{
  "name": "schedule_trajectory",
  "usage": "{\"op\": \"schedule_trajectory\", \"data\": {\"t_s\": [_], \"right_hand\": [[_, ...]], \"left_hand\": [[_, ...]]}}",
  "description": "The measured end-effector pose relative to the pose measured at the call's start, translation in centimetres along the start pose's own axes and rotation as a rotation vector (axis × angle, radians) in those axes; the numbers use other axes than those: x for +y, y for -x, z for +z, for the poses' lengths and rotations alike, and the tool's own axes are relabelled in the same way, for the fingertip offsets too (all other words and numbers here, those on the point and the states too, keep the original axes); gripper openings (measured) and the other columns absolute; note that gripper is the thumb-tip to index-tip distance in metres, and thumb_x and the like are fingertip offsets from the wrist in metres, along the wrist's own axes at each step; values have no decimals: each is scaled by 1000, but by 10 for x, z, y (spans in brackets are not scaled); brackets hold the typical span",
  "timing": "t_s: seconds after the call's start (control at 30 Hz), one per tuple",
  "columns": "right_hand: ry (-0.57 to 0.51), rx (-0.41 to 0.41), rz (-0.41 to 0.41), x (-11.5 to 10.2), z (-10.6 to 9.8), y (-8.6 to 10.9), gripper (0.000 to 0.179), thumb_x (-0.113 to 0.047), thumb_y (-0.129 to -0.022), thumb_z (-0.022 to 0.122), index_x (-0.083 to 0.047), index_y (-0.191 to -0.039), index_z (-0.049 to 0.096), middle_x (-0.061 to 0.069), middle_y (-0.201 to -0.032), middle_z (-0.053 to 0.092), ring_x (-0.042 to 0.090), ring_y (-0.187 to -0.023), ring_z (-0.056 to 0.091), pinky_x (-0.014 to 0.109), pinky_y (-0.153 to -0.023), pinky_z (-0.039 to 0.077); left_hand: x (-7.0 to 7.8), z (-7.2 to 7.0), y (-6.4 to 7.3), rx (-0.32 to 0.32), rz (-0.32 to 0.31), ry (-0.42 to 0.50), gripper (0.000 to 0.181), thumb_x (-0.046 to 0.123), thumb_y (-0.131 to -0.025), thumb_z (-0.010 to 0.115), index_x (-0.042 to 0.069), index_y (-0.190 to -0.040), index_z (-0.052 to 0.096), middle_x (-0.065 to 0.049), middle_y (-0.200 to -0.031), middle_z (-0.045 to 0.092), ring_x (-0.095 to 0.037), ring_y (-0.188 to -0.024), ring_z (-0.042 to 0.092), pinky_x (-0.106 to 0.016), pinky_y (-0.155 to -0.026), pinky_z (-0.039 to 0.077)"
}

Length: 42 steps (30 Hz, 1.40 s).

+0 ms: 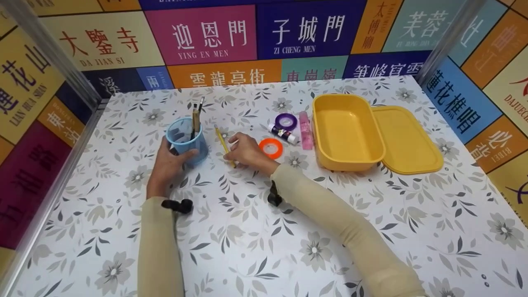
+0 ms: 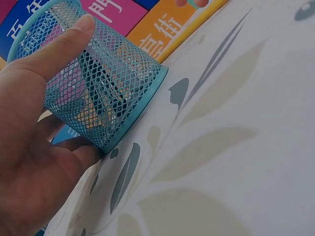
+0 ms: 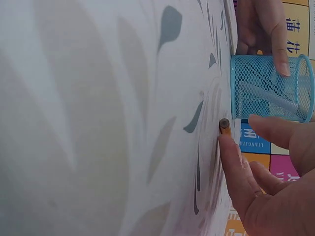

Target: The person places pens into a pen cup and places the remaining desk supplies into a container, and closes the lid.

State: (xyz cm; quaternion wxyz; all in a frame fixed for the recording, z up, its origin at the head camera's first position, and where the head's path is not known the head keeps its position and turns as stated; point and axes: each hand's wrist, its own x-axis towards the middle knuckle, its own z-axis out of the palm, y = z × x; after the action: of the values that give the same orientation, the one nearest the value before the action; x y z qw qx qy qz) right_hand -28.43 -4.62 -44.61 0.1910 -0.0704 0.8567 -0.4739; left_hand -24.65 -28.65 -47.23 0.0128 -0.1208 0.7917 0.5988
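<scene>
Holding blue mesh cup point(image 1: 192, 146) of brushes point(image 1: 196, 120), left grip point(image 1: 167, 165) wide-curled; right grip point(image 1: 246, 152) loosely parted, touching yellow pencil point(image 1: 222, 141)

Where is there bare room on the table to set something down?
Bare table: left of the blue cup; between the left sleeve and right sleeve; and the near side of the yellow box and lid. Crowded: between the right hand and yellow box, with orange tape, purple tape, glue stick and pink item.
</scene>
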Motion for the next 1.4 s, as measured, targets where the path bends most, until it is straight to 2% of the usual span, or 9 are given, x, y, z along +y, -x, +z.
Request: {"op": "schedule_trajectory", "data": {"t_s": [0.17,0.43,0.57,0.7,0.8,1.07,1.23,1.3,1.4], "right_hand": [[44,-22,58,-2,2,1,46,-12,-82,82,-7,-121,58,6,-99,68,13,-64,62,27,-58,60],[130,1,114,-11,2,-1,45,-2,-72,85,-5,-110,61,9,-112,63,15,-69,59,27,-61,59],[179,-1,94,-10,3,-4,27,3,-72,80,-8,-82,58,4,-84,59,12,-56,55,22,-47,47],[191,1,76,-8,4,-7,38,7,-71,71,-13,-52,45,-3,-49,40,10,-39,43,21,-37,33],[189,-2,83,-8,3,-7,40,6,-72,67,-14,-46,43,-4,-42,38,10,-36,43,22,-35,33],[70,-3,141,-11,-1,0,42,-3,-80,65,-15,-53,36,-2,-47,41,15,-43,44,25,-39,37],[36,49,173,-12,-5,0,20,-17,-87,72,-12,-91,53,2,-68,57,16,-54,56,28,-46,52],[23,78,178,-12,-8,-1,32,-22,-88,73,-12,-112,55,5,-83,65,17,-61,62,31,-54,59],[-1,131,147,-13,-14,-1,39,-22,-89,72,-12,-123,57,7,-102,67,18,-64,64,34,-61,62]], "left_hand": [[0,0,0,4,-23,-5,110,43,-75,86,36,-159,16,5,-168,22,-17,-156,18,-40,-129,17],[1,0,-3,3,-35,2,112,45,-73,87,40,-158,16,7,-168,20,-17,-156,16,-41,-129,16],[-1,0,-2,-2,-33,-7,111,45,-74,87,38,-159,16,6,-168,21,-17,-156,17,-40,-129,18],[-2,0,-2,-4,-10,-6,109,42,-75,87,35,-159,17,4,-167,23,-18,-156,19,-39,-129,19],[-2,0,-2,-8,0,-5,109,42,-76,86,34,-159,16,5,-167,23,-17,-156,18,-39,-129,18],[-3,1,-1,-14,34,20,104,40,-78,85,33,-158,19,3,-166,26,-20,-155,23,-39,-127,26],[-3,0,0,-15,39,17,105,41,-77,86,34,-158,20,2,-166,26,-21,-155,23,-39,-127,26],[-2,0,0,-13,41,11,105,41,-77,86,33,-158,20,2,-166,26,-21,-155,23,-39,-127,25],[-2,-1,0,-10,43,-4,105,42,-77,86,32,-159,20,2,-166,26,-20,-155,23,-38,-127,25]]}}
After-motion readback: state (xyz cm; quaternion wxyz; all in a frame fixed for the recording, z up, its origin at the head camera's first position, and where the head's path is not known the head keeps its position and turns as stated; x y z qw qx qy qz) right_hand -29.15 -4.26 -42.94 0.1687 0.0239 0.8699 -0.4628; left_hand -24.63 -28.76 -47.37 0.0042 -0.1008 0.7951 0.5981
